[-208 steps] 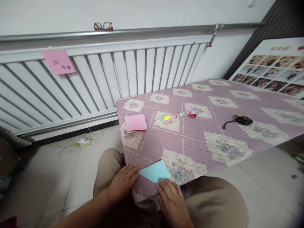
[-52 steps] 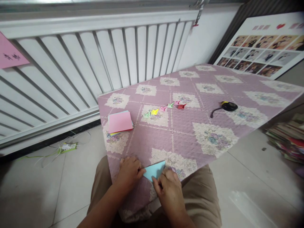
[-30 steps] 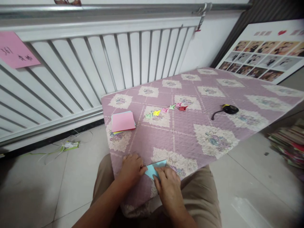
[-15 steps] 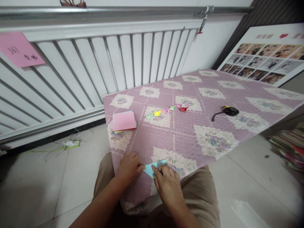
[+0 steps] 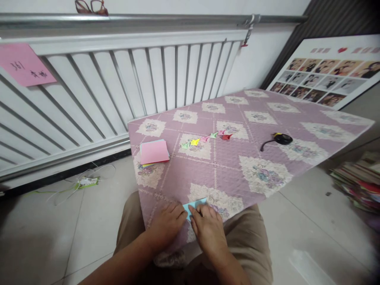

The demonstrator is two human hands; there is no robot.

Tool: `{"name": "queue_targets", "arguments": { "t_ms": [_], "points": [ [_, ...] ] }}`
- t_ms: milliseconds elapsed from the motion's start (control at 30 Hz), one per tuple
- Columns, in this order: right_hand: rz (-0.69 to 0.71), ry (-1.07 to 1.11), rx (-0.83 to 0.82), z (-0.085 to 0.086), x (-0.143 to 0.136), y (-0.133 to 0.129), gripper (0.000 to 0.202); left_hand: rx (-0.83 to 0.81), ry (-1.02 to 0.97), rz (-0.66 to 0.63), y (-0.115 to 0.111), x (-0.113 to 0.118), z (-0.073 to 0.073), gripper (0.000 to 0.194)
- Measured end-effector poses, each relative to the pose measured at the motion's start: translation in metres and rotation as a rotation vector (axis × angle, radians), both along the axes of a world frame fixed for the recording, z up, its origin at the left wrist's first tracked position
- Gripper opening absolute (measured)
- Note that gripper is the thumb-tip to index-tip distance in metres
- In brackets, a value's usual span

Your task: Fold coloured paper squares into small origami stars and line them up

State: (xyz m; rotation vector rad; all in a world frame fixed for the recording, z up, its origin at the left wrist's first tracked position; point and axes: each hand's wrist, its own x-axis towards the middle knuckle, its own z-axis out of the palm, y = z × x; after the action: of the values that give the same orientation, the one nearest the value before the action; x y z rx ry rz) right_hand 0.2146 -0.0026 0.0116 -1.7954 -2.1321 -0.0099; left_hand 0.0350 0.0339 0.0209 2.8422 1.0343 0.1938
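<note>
A light-blue folded paper [image 5: 194,205] lies at the near edge of the table, partly covered by both hands. My left hand [image 5: 168,222] covers its left end, with the fingers close together and bent onto the paper. My right hand [image 5: 208,225] grips the right part, its thumb and forefinger on the paper and the other fingers curled. How the lower folds lie under the fingers is hidden. A stack of coloured paper squares [image 5: 154,152], pink on top, rests to the left beyond my left hand.
Several small folded paper pieces [image 5: 204,139] in green, yellow, pink and red form a row mid-table. A black object with a short strap [image 5: 282,138] lies to the right on the patterned tablecloth [image 5: 228,162]. A white radiator [image 5: 166,75] stands behind; a photo board [image 5: 329,71] leans at the right.
My left hand has slid right and over the paper's left end, which showed as a point before. My right hand stays nearly in place. The view has tilted up slightly.
</note>
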Motion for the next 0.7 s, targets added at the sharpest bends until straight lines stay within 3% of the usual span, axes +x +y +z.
{"name": "queue_targets", "arguments": {
  "t_ms": [267, 567, 700],
  "points": [
    [0.051, 0.007, -0.008, 0.001, 0.007, 0.000, 0.041, -0.013, 0.045, -0.024, -0.010, -0.007, 0.002, 0.040],
    [0.103, 0.011, -0.045, 0.003, 0.013, 0.001, 0.044, -0.013, 0.074, -0.058, -0.006, -0.011, 0.009, 0.041],
    [0.101, 0.003, -0.046, 0.002, 0.012, 0.001, 0.044, 0.003, 0.081, 0.001, -0.006, -0.020, 0.006, 0.036]
  ]
}}
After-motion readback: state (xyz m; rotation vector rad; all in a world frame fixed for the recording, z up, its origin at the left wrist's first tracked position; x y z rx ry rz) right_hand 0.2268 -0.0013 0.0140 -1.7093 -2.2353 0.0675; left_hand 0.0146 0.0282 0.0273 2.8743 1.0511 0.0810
